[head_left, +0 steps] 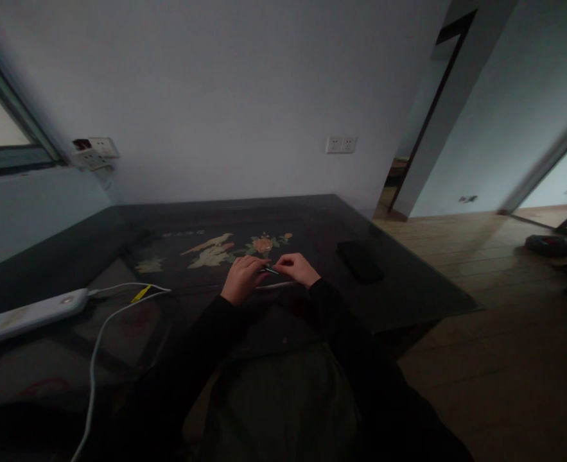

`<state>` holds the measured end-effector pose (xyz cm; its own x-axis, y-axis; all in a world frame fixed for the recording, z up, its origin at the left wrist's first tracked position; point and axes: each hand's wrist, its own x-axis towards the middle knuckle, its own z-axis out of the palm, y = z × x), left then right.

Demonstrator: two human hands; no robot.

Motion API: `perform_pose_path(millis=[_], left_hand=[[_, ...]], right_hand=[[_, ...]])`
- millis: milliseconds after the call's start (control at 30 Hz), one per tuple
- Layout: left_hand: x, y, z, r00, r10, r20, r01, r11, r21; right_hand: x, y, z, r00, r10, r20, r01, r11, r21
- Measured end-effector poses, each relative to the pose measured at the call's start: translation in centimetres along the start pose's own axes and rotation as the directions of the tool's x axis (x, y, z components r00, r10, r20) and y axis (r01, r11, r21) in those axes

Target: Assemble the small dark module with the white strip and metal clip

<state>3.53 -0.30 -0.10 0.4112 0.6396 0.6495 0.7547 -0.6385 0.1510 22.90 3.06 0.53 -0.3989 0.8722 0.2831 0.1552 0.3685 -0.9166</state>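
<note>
Both hands meet over the middle of a dark glass-topped table (pixel 408 289) with a bird-and-flower picture (pixel 225 249) under the glass. My left hand (pixel 241 277) and my right hand (pixel 296 267) pinch a small thin dark object (pixel 269 270) between their fingertips; it is too small and dim to name. A thin pale strip (pixel 276 284) lies on the glass just below the hands. Dark sleeves cover both arms.
A white power bank (pixel 27 316) lies at the left with a white cable (pixel 101 333) and a yellow-tagged plug (pixel 141 294). A black phone (pixel 360 260) rests right of the hands. Wall sockets (pixel 95 153) sit at the back left, a doorway (pixel 408 173) and wooden floor to the right.
</note>
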Motion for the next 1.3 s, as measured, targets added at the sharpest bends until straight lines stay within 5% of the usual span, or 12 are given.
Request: perform_pose_path(millis=[233,1300], left_hand=[[0.2,1.0,0.4,0.973,-0.231,0.016,0.229,0.971,0.061],[0.3,1.8,1.0,0.964,-0.265,-0.033,0.267,0.958,0.109]], right_hand=[[0.5,0.7,1.7,0.967,-0.077,-0.243,0.058,0.995,-0.085],[-0.1,1.1,4.1,0.896,-0.16,-0.414,0.035,0.956,-0.292]])
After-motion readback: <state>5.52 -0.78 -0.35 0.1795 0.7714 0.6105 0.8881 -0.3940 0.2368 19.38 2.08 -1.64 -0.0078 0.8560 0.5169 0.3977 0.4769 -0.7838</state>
